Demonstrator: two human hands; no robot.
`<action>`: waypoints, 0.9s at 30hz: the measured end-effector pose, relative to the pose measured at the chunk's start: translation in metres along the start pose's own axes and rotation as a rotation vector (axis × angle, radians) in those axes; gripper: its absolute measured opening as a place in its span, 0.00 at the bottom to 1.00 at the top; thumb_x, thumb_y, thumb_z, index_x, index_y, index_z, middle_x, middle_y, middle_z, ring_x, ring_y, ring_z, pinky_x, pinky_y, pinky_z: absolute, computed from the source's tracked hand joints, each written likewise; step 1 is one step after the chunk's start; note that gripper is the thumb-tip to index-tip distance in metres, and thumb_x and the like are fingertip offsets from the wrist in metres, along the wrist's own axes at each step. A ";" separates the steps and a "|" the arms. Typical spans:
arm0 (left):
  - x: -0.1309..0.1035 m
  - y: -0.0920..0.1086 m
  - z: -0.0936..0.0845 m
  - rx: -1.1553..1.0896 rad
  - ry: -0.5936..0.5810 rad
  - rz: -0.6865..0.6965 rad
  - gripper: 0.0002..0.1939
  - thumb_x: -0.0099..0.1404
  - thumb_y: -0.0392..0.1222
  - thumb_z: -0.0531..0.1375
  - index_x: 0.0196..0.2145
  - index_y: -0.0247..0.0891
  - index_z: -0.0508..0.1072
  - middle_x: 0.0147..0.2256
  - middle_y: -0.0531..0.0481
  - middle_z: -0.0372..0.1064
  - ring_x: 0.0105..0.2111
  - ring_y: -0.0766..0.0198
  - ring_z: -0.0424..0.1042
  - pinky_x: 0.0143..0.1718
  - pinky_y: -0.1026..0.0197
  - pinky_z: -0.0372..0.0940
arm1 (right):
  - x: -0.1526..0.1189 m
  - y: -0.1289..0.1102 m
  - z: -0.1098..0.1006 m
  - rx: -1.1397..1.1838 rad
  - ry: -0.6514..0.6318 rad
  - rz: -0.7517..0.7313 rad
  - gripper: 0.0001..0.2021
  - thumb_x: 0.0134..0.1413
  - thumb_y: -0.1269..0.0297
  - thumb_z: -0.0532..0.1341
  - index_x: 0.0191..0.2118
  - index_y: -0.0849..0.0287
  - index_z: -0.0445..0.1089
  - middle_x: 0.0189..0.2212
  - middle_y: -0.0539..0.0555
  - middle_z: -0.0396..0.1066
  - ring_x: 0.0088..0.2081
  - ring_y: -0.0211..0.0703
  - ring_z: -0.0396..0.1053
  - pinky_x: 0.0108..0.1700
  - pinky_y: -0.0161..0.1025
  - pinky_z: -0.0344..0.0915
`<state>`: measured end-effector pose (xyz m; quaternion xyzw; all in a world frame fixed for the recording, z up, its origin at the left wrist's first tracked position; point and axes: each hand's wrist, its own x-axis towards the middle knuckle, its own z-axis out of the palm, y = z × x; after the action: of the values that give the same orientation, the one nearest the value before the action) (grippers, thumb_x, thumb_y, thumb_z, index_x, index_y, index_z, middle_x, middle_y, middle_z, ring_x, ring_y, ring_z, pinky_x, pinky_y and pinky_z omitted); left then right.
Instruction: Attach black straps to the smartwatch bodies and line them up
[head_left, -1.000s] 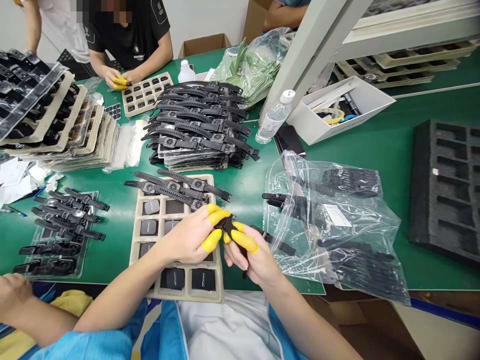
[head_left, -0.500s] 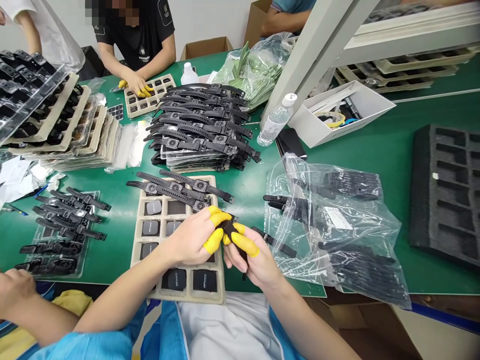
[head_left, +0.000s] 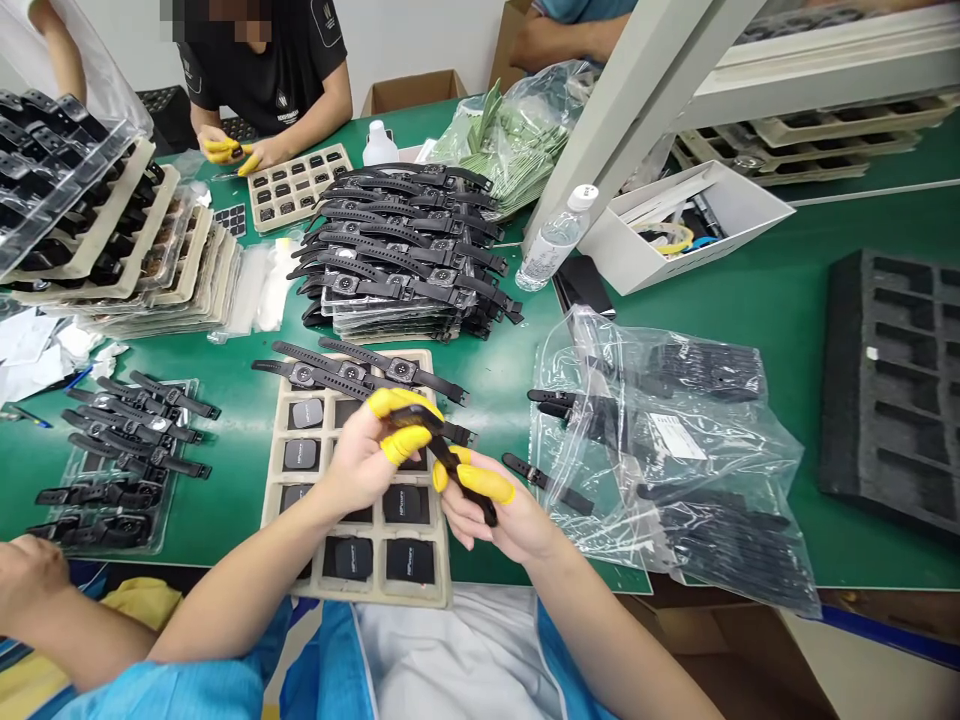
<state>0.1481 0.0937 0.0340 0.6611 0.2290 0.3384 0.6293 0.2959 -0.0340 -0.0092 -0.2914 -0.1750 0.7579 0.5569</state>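
Yellow finger covers are on the thumbs and some fingers of both my hands. My left hand [head_left: 360, 455] is closed around the case of a black smartwatch [head_left: 414, 415]. With thumb and fingers, my right hand [head_left: 502, 505] pinches the black watch strap [head_left: 444, 455] that runs down from that case; where case and strap meet is partly hidden. Under my hands lies a beige compartment tray [head_left: 444, 592] holding square watch bodies with film-covered faces. Several strapped watches [head_left: 351, 372] lie across its far end. A loose strap piece [head_left: 551, 485] is right of my right hand.
Clear bags of straps [head_left: 675, 440] lie to the right, before a black foam tray [head_left: 862, 380]. Behind stand stacked watches [head_left: 405, 250], a water bottle [head_left: 556, 240] and a white box [head_left: 690, 225]. Another tray of watches [head_left: 135, 460] is left. Co-workers sit opposite and at left.
My hands have moved slightly apart, the left one up and leftward with the watch case, so the case and strap show more. Across the table, the co-worker's hands have lifted off their tray.
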 end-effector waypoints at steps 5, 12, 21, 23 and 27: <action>0.012 0.004 -0.012 -0.168 0.418 0.001 0.19 0.71 0.56 0.65 0.46 0.42 0.66 0.43 0.48 0.81 0.29 0.64 0.80 0.24 0.66 0.72 | -0.007 0.002 -0.015 -0.063 0.065 0.074 0.15 0.60 0.51 0.69 0.37 0.57 0.68 0.17 0.38 0.56 0.15 0.28 0.46 0.20 0.31 0.62; -0.002 -0.013 0.005 0.321 -0.134 -0.077 0.16 0.74 0.38 0.58 0.58 0.41 0.72 0.52 0.42 0.80 0.43 0.57 0.82 0.42 0.57 0.79 | -0.011 -0.008 -0.001 -0.219 0.202 -0.129 0.15 0.63 0.50 0.68 0.42 0.55 0.67 0.22 0.42 0.64 0.17 0.31 0.53 0.20 0.32 0.54; -0.005 -0.011 0.003 0.631 -0.416 0.274 0.28 0.74 0.29 0.50 0.68 0.44 0.64 0.58 0.40 0.72 0.59 0.55 0.73 0.60 0.52 0.72 | -0.004 -0.004 0.006 -0.124 0.090 -0.112 0.15 0.66 0.51 0.65 0.36 0.57 0.67 0.13 0.39 0.58 0.14 0.31 0.47 0.18 0.32 0.49; -0.005 -0.012 0.004 0.641 -0.407 0.280 0.27 0.74 0.30 0.50 0.68 0.43 0.64 0.58 0.40 0.71 0.58 0.55 0.73 0.59 0.52 0.72 | -0.004 -0.004 0.005 -0.077 0.108 -0.127 0.14 0.65 0.52 0.66 0.35 0.57 0.67 0.13 0.39 0.58 0.14 0.31 0.47 0.18 0.31 0.48; -0.008 -0.019 0.008 0.646 -0.379 0.308 0.25 0.76 0.30 0.49 0.67 0.41 0.63 0.56 0.39 0.71 0.57 0.55 0.73 0.58 0.52 0.73 | -0.004 -0.002 0.007 0.006 0.116 -0.149 0.14 0.64 0.53 0.67 0.35 0.57 0.67 0.13 0.39 0.56 0.14 0.30 0.45 0.17 0.30 0.47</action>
<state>0.1508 0.0842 0.0142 0.9021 0.1019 0.2116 0.3621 0.2943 -0.0366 -0.0018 -0.3191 -0.1613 0.6969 0.6217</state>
